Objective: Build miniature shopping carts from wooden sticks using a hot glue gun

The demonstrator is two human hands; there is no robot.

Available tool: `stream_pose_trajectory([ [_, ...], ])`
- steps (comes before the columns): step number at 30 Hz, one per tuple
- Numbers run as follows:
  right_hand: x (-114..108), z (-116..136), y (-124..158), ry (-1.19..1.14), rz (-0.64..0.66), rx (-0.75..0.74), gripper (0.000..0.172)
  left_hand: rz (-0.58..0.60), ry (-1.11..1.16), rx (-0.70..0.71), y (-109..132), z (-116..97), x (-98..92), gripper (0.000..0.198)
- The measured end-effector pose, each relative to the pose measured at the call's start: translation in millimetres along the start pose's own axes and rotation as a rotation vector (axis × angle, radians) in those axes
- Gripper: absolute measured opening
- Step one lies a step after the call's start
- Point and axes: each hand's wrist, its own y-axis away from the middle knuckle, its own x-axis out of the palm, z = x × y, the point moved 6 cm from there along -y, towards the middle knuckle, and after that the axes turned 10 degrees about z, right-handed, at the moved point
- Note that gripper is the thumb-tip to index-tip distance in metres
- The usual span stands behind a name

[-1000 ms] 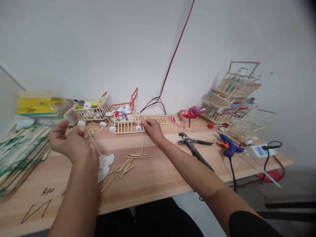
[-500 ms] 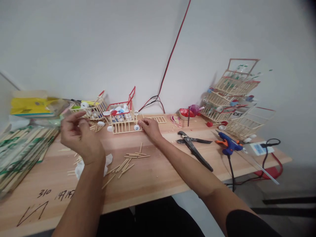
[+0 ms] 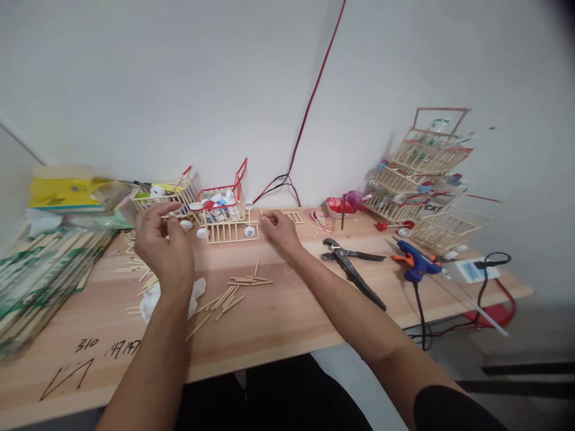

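My left hand [image 3: 164, 245] hovers over the left part of the table, its fingers loosely bent and thumb apart, with nothing seen in it. Close to the small stick-built cart [image 3: 220, 230] is my right hand [image 3: 282, 234], its fingers pinched together just right of the cart's white wheel [image 3: 249, 231]. Anything between those fingertips is hidden. The cart has red-edged rails and holds white caps. Behind the right hand lies a ladder-like stick panel [image 3: 294, 218], partly covered by it. Loose cut sticks [image 3: 229, 296] are scattered between my forearms.
Black pliers [image 3: 353, 272] and a blue glue gun [image 3: 417, 261] with its cable lie on the right. Stacked stick baskets [image 3: 431, 158] stand at the far right. A red bowl [image 3: 336, 206] is near the wall. Bagged sticks [image 3: 40, 275] cover the left side.
My right hand has drawn slightly right, away from the cart's wheel. My left hand has shifted a little right and down. The cart stays in place.
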Motion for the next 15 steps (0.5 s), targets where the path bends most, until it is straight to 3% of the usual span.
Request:
stream_pose_trajectory([
  [3,-16,3,2,0.230,0.066,0.051,0.026,-0.039,-0.067,0.177,5,-16,-0.3,0.032],
  [7,-24,10,19,0.317,0.204,0.060,0.020,0.023,-0.109,0.224,7,-25,2.7,0.023],
  [10,-25,15,34,0.333,0.231,0.037,0.009,0.057,-0.137,0.236,6,-30,2.7,0.025],
  [15,-24,14,36,0.294,0.190,0.003,0.013,0.286,-0.184,0.299,7,-36,17.1,0.033],
])
